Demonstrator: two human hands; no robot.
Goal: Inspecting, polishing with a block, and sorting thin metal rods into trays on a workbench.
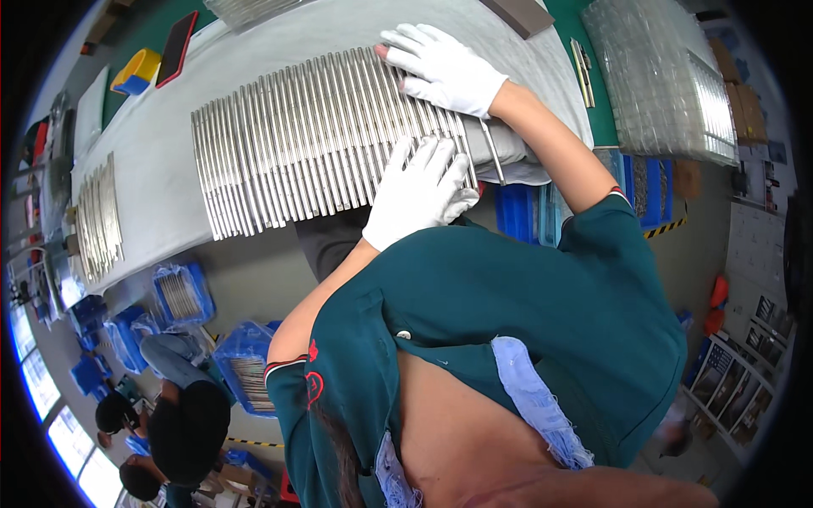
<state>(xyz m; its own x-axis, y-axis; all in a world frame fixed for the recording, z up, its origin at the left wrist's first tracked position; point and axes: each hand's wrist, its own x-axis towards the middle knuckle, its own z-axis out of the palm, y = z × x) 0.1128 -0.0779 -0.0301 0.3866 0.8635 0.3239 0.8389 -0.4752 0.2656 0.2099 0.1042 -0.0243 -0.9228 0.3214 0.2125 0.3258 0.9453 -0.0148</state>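
Note:
A long row of slim shiny metal rods (288,144) lies side by side on the grey-white table cover. My left hand (419,195), in a white glove, rests with fingers spread on the near ends of the rods toward the row's right end. Across the far ends, my right hand (445,69) lies stretched out in a white glove whose thumb tip and one fingertip are bare. Both hands touch the rods, and neither is wrapped around one. A single rod (491,152) lies apart, just right of the row, below my right wrist.
A red-edged phone (177,49) and a yellow-and-blue tape roll (137,72) lie at the far left. More rods (100,220) lie near the table's left end. A plastic-wrapped stack (656,80) stands right. Blue crates (251,364) stand on the floor; other people (188,432) are at lower left.

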